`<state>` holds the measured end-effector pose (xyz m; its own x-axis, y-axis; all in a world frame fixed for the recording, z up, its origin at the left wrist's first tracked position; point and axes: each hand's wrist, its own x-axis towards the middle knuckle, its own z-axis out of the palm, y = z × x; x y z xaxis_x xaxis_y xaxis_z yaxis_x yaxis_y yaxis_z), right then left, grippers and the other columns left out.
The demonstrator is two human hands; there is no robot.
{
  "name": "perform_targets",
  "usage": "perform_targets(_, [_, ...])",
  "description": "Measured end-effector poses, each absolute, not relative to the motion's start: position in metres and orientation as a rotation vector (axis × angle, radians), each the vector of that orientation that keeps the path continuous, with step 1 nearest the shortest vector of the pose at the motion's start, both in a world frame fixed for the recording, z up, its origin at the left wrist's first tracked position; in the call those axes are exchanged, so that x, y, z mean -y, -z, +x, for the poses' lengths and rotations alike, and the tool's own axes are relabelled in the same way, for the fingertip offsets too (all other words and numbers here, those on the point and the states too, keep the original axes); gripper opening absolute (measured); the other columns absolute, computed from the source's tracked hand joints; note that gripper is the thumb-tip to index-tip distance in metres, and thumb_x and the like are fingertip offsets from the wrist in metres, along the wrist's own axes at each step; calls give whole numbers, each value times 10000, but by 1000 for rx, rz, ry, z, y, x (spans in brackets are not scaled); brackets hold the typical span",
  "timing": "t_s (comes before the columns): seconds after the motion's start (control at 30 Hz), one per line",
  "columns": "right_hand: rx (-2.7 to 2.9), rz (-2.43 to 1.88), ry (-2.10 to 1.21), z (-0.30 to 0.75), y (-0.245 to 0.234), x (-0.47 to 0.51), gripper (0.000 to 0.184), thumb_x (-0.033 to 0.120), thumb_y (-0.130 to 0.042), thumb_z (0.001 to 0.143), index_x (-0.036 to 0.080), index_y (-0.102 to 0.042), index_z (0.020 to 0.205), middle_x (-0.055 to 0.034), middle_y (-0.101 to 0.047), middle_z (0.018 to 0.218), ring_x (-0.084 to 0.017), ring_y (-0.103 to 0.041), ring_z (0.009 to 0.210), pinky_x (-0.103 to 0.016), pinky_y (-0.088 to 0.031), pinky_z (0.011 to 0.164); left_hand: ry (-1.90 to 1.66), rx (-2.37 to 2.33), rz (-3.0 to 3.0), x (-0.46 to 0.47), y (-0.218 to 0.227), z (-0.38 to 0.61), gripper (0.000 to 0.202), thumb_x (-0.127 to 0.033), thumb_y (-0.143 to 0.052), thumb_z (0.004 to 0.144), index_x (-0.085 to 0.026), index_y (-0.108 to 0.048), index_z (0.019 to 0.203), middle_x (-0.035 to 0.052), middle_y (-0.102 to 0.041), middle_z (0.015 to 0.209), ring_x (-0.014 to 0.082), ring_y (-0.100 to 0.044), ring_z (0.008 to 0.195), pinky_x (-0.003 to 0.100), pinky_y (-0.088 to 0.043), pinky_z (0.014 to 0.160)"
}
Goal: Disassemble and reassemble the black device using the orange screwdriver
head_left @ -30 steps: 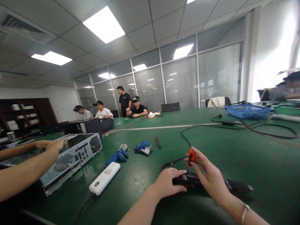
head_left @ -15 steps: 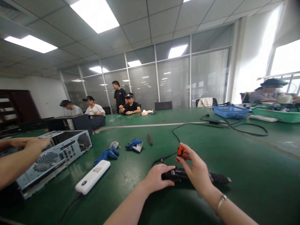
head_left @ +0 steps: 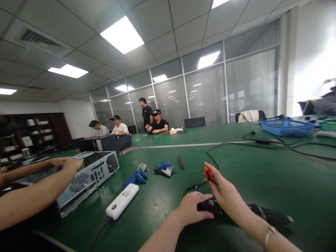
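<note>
A black corded electric screwdriver (head_left: 270, 214) lies on the green table (head_left: 157, 203), its metal tip pointing right. My left hand (head_left: 193, 207) is closed around its cord end, thumb and fingers on either side. In my right hand (head_left: 228, 191) a small orange-and-black screwdriver (head_left: 208, 173) is pinched by its handle, held upright above the black body. The right hand hides the middle of the electric tool. Where the small screwdriver's lower end meets the body, I cannot make it out.
On the left, another person's arms (head_left: 47, 178) reach over an open computer case (head_left: 89, 175). A white power strip (head_left: 122, 201), blue gloves (head_left: 136, 176) and a dark bar (head_left: 180, 162) lie nearby. Black cables (head_left: 265, 141) run toward a blue basket (head_left: 288, 127).
My view has turned left, so everything appears further right. Both hands keep their holds; the small screwdriver's handle has turned slightly in my right fingers.
</note>
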<state>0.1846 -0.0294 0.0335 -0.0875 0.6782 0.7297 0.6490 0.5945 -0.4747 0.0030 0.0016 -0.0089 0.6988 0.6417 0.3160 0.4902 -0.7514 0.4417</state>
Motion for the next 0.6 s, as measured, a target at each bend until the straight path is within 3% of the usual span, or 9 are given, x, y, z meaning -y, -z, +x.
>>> perform_targets(0.17, [1682, -1182, 58, 185, -31, 32, 465, 346, -469, 909, 245, -421, 1361, -85, -625, 1048, -229, -641, 855, -369, -551, 739, -642, -891, 2585, -1, 6, 4, 647, -430, -772, 737, -292, -535, 1323, 42, -648, 1114, 240, -613, 975, 312, -463, 877])
perform_targets(0.37, [1729, -1082, -99, 185, -27, 40, 513, 249, -374, 953, 258, -263, 1454, -81, -598, 1201, -183, -628, 1028, -325, -521, 881, -633, -896, 2587, 0, 3, 4, 626, -441, -752, 755, -274, -539, 1320, 54, -647, 1093, 241, -614, 952, 318, -463, 861])
perform_targets(0.5, [1716, -1138, 72, 190, -28, 43, 451, 320, -466, 930, 252, -404, 1371, -85, -605, 1096, -213, -633, 920, -340, -542, 784, -655, -883, 2579, 0, 4, 4, 646, -422, -777, 736, -282, -538, 1319, 49, -647, 1103, 237, -615, 967, 318, -456, 882])
perform_targets(0.6, [1719, -1092, 101, 191, -28, 42, 444, 265, -423, 943, 243, -392, 1385, -86, -614, 1081, -205, -636, 913, -324, -544, 776, -646, -895, 2582, 0, 4, 3, 646, -423, -768, 744, -287, -527, 1328, 49, -645, 1109, 239, -614, 974, 322, -457, 888])
